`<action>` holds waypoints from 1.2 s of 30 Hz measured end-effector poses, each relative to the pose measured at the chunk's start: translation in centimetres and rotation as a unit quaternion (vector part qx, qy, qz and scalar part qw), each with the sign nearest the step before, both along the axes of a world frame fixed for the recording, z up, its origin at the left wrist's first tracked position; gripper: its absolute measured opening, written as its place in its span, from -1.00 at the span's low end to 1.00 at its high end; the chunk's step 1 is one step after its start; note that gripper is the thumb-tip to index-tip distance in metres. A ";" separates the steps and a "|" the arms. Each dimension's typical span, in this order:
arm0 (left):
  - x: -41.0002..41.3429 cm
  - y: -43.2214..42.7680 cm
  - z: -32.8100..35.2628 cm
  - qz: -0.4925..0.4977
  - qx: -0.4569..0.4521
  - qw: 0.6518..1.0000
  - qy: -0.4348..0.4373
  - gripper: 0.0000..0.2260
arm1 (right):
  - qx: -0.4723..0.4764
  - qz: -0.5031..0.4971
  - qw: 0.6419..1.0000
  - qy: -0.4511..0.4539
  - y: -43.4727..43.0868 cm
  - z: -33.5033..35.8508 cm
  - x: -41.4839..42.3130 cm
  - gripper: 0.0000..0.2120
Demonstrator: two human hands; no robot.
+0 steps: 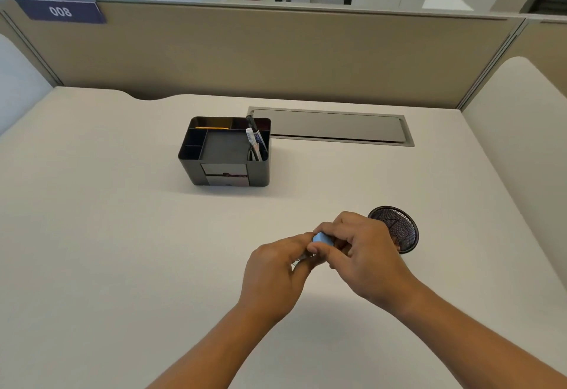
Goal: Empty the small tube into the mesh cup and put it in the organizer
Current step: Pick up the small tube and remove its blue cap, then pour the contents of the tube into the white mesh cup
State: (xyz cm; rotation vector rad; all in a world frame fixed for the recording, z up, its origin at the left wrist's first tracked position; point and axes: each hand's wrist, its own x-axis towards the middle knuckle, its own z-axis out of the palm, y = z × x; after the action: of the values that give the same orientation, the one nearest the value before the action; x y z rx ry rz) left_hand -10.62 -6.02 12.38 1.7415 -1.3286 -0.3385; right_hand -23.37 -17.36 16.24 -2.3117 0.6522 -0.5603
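Both hands meet above the desk near its front middle. My left hand (277, 269) is closed around the body of the small tube, which is almost wholly hidden in the fist. My right hand (365, 253) pinches the tube's light blue cap (322, 239) with fingers and thumb. Just behind my right hand stands the black mesh cup (399, 229); the hand partly covers it and its contents cannot be made out. The black desk organizer (225, 151) sits farther back, left of centre, with several open compartments, pens in its right slot and a yellow pencil at the back.
A grey cable-tray lid (331, 126) is set into the desk behind and right of the organizer. Beige partition walls (276, 51) close the desk at the back and right. An office chair and a fire extinguisher stand beyond the partition.
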 end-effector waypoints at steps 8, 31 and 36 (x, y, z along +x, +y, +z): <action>1.1 -0.5 -0.4 -0.041 0.028 0.997 0.050 -0.81 | -0.013 0.037 0.999 0.001 -0.6 -0.3 0.1 -0.88; 2.3 -3.2 0.2 -0.021 0.036 0.999 0.029 -0.73 | 0.246 -0.098 0.964 -0.017 0.0 -10.9 -4.9 -0.78; 1.0 -5.5 0.6 -0.071 0.052 0.996 -0.005 -0.70 | 0.259 -0.086 0.961 0.030 -0.2 -13.6 -6.6 -0.79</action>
State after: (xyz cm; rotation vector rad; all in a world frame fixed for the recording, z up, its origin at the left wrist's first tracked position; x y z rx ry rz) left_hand -9.62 -11.57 12.95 1.7400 -1.4682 -0.4883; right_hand -29.95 -17.54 2.61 -1.7957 0.9151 -0.3432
